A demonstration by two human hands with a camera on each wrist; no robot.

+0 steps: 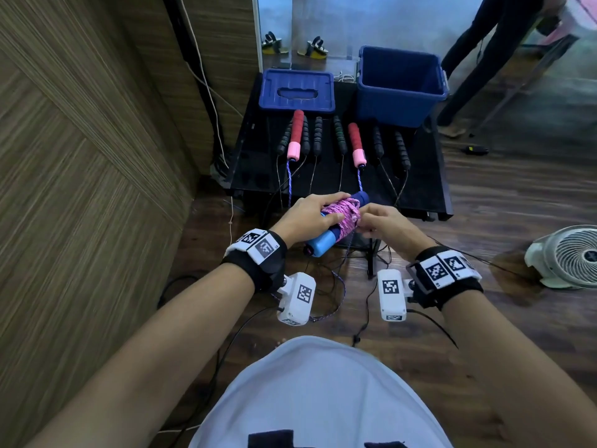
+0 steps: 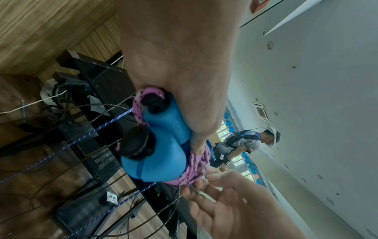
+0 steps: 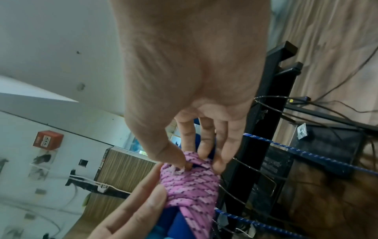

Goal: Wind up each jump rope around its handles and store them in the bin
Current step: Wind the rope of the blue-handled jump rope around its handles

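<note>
Two blue handles (image 1: 323, 242) lie side by side with pink rope (image 1: 344, 216) wound round them; my left hand (image 1: 310, 215) grips this bundle in front of the black table (image 1: 429, 176). In the left wrist view the blue handles (image 2: 161, 145) show their black end caps under my palm. My right hand (image 1: 374, 221) pinches the pink rope (image 3: 192, 184) at the top of the coil between thumb and fingertips. On the table lie a red-and-pink handled rope (image 1: 295, 134) and several black-handled ropes (image 1: 378, 142). The open blue bin (image 1: 400, 82) stands at the back right.
The bin's blue lid (image 1: 296, 89) lies at the table's back left. Blue and black ropes (image 1: 290, 185) hang over the table's front edge to the wooden floor. A white fan (image 1: 568, 257) sits on the floor at right. A person's legs (image 1: 478, 53) stand beyond the bin.
</note>
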